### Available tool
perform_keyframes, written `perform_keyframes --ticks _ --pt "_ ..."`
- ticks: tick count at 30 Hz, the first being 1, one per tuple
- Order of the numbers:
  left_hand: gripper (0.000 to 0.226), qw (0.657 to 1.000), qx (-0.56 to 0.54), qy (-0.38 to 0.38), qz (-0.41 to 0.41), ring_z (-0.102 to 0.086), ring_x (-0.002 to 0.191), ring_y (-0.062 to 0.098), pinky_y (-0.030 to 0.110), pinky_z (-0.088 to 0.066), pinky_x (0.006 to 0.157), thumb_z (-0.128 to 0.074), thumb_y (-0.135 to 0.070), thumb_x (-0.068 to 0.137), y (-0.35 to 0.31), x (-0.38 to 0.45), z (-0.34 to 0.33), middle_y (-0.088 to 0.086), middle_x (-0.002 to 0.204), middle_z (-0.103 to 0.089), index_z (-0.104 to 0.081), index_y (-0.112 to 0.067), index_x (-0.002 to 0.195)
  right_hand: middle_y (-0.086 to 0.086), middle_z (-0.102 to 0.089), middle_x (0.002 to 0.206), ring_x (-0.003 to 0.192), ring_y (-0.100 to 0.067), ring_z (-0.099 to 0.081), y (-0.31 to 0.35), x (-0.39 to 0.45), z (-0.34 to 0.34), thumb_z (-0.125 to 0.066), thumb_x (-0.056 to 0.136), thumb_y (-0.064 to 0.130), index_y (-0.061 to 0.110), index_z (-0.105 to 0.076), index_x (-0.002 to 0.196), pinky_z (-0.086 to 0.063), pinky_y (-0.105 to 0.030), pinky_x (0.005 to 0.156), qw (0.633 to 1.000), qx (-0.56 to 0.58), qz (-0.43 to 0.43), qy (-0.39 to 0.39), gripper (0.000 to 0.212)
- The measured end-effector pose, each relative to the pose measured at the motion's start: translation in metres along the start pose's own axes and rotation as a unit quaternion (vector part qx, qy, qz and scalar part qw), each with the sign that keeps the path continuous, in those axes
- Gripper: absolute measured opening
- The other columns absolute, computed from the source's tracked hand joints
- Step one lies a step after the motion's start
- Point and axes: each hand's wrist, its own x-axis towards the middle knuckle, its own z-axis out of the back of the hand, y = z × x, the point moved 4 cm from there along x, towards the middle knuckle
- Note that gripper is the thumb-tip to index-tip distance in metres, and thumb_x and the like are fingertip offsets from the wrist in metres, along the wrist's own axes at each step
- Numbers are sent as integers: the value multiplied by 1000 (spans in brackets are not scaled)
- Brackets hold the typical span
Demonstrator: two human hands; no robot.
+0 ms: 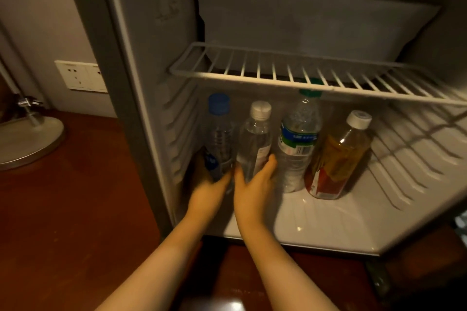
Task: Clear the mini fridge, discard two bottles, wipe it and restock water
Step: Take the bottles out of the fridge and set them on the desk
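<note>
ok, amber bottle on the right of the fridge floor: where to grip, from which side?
Grip the amber bottle around its mid-body, above the red label, coming from the open front and its right side. It leans toward the green-capped bottle, so the left is crowded, and the wire shelf sits close above the white cap, which likely rules out a top grasp.

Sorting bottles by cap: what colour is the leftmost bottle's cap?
Blue cap, clearest in the head view.

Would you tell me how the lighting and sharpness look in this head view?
Head view: dim, warm light; the wire shelf casts striped shadows on the fridge's right wall; wide-angle bending at the edges; left hand and right hand slightly motion-blurred.
</note>
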Motion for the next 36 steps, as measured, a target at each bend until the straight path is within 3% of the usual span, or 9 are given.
perform_keyframes --ticks 5,9,15,18,21,26,29,32,36 --pt "56 1000 -1 5 -1 -55 113 19 15 -40 84 -70 -16 77 1 -15 6 11 120 -59 -44 -4 126 -22 -45 136 119 -37 -49 11 -14 9 -62 84 21 7 -26 138 -46 -42 90 1000 -19 1 -6 67" --pt "33 999 -38 24 23 -63 99 18 5 -46 71 -69 -3 75 0 -36 18 5 101 -64 -55 -5 106 -21 -43 137 122 -35 -47 12 -36 22 -61 84 15 6 -25 138 -44 -40 93 1000 3 -1 25 65" --pt "54 998 -56 21 23 -63 88 0 7 -47 70 -72 3 67 -16 -99 50 -3 99 -65 -46 -32 100 -19 -53 128 108 -36 -57 2 -89 58 -63 80 18 19 -27 134 -51 -48 86 994 1 -46 102 65" --pt "57 997 -62 18 50 -64 90 -4 7 -47 73 -74 1 65 -14 -130 70 -8 101 -65 -48 -35 101 -16 -54 128 108 -31 -58 7 -121 78 -68 77 15 13 -35 132 -50 -36 83 991 10 -49 125 64" --pt "59 995 -67 0 75 -63 95 4 11 -49 73 -74 -2 64 -10 -152 98 -8 105 -65 -48 -40 102 -7 -52 131 104 -14 -55 20 -153 85 -69 78 14 17 -36 132 -43 -8 71 984 32 -33 174 63" --pt "59 995 -53 -28 79 -59 91 2 13 -45 70 -74 0 67 -9 -168 163 -15 99 -59 -44 -43 96 -4 -51 131 104 -7 -51 48 -198 66 -69 78 16 20 -37 131 -38 4 68 969 67 0 238 62" --pt "60 994 -30 -52 87 -60 89 10 12 -43 70 -73 2 67 1 -172 206 -6 98 -61 -43 -41 97 -5 -49 134 111 -7 -48 67 -221 42 -68 80 20 20 -34 133 -37 2 73 960 71 25 271 63" --pt "59 991 -10 -80 107 -57 89 12 8 -41 66 -74 0 68 17 -173 245 -1 99 -58 -40 -30 106 -4 -45 138 117 -9 -45 79 -243 8 -66 82 24 21 -29 136 -35 -10 86 946 67 41 316 66" --pt "65 983 17 -127 133 -57 101 20 26 -42 82 -78 -6 66 47 -167 290 4 108 -59 -40 -21 116 -4 -44 138 116 -16 -52 90 -263 -38 -65 83 27 24 -29 135 -46 -28 92 931 56 66 355 64"
